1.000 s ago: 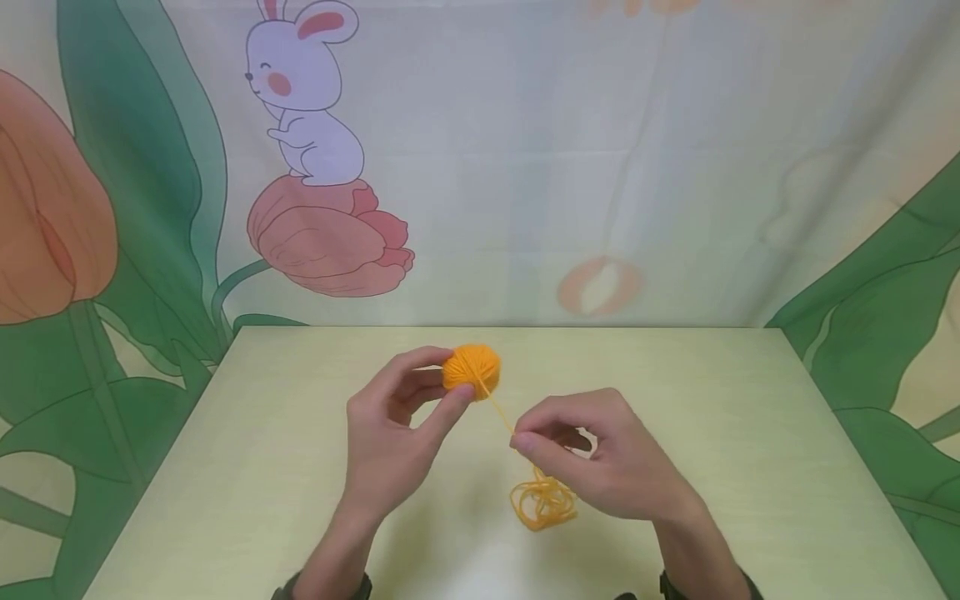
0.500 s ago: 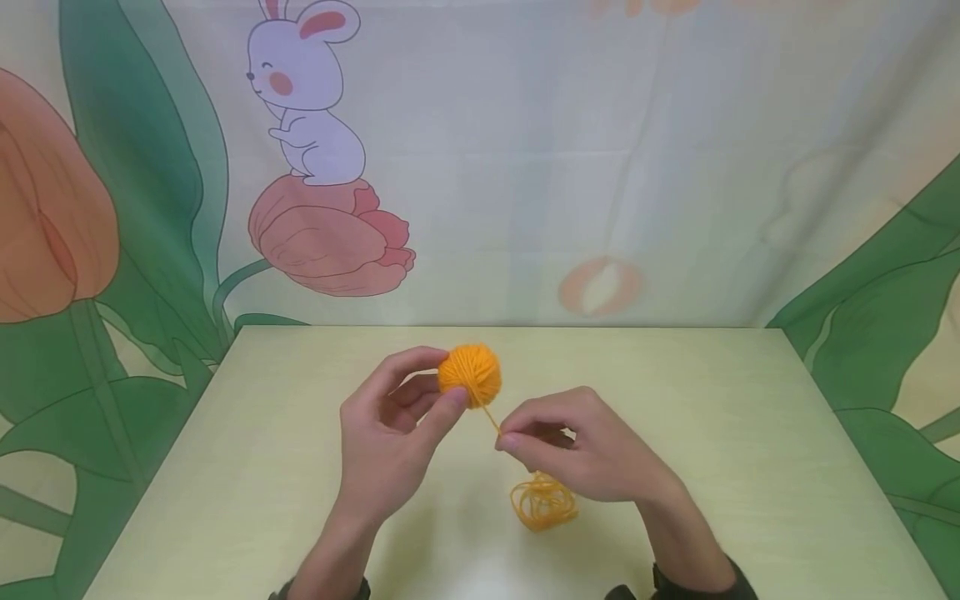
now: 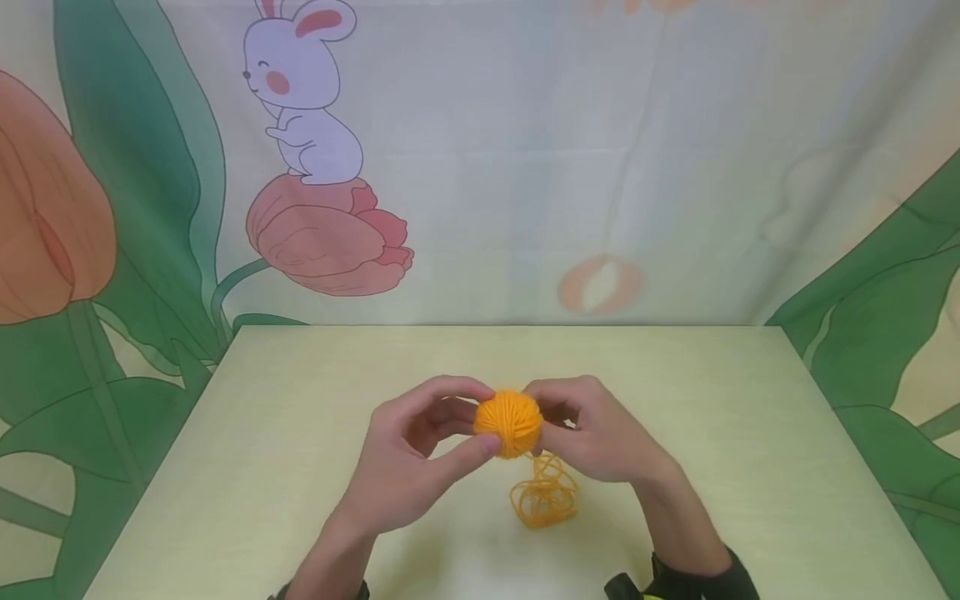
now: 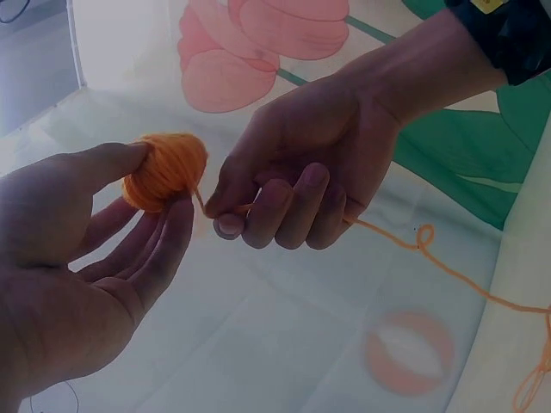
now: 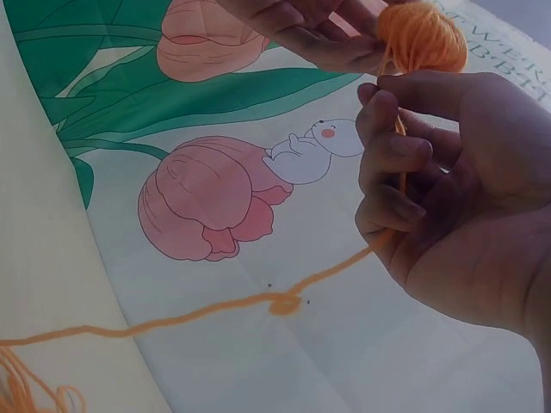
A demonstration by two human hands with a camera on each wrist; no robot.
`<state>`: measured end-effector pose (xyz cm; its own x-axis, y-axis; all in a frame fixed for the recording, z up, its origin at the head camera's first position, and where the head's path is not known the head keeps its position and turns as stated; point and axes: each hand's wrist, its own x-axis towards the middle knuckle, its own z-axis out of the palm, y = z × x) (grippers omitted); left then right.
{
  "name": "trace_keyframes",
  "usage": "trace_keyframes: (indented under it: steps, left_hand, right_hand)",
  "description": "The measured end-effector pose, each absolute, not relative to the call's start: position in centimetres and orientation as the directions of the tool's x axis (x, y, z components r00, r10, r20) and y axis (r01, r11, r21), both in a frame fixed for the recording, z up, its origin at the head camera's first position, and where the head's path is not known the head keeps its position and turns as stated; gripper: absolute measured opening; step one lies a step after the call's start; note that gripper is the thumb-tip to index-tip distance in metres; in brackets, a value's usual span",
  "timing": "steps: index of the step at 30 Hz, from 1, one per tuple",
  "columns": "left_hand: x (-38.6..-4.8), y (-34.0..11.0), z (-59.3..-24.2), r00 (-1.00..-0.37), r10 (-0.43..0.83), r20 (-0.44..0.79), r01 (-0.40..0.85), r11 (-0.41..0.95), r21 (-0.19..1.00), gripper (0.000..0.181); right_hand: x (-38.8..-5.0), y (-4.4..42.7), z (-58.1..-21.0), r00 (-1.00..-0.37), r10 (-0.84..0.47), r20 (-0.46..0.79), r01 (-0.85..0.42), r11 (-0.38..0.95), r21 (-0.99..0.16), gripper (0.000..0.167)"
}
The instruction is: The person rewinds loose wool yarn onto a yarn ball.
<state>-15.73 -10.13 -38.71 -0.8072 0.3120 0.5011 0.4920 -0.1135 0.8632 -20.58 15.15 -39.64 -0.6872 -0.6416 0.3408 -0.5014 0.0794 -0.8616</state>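
A small ball of orange yarn (image 3: 508,425) is held up over the table between the thumb and fingers of my left hand (image 3: 423,458). Close at its right side, my right hand (image 3: 600,429) pinches the yarn strand coming off the ball. In the left wrist view the strand (image 4: 392,234) runs through the curled fingers of the right hand (image 4: 301,181) and trails away with a small loop in it. The right wrist view shows the same strand (image 5: 198,312) leading down to the loose yarn. Part of the ball's right side is hidden by the right fingers.
A loose heap of orange yarn (image 3: 545,496) lies on the pale table (image 3: 262,450) below the hands. Behind the table's back edge hangs a curtain (image 3: 480,167) printed with a rabbit and tulips. A dark sleeve cuff (image 3: 701,575) shows at the right forearm.
The yarn ball and left hand have moved right and slightly down. The ball has turned, and the right hand has come in from lower right to its side. The loose heap stays put.
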Motion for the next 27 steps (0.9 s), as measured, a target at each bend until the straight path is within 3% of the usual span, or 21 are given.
trace_keyframes:
  steps: [10, 18, 27]
  left_hand:
    - [-15.9, -10.0, -39.1, -0.711, 0.488, 0.506, 0.527, -0.107, 0.843, 0.039]
    - [-16.1, -9.8, -39.1, -0.715, 0.48, 0.508, 0.577, -0.005, 0.817, 0.036]
    - [-16.2, -9.5, -39.1, -0.736, 0.421, 0.53, 0.628, 0.133, 0.767, 0.032]
  right_hand:
    - [-20.8, 15.6, -39.1, -0.742, -0.603, 0.292, -0.384, 0.026, -0.923, 0.017]
    - [-20.4, 15.8, -38.7, -0.799, -0.51, 0.319, -0.402, 0.059, -0.914, 0.017]
    - [-19.3, 15.9, -37.9, -0.786, -0.487, 0.38, -0.455, 0.04, -0.89, 0.02]
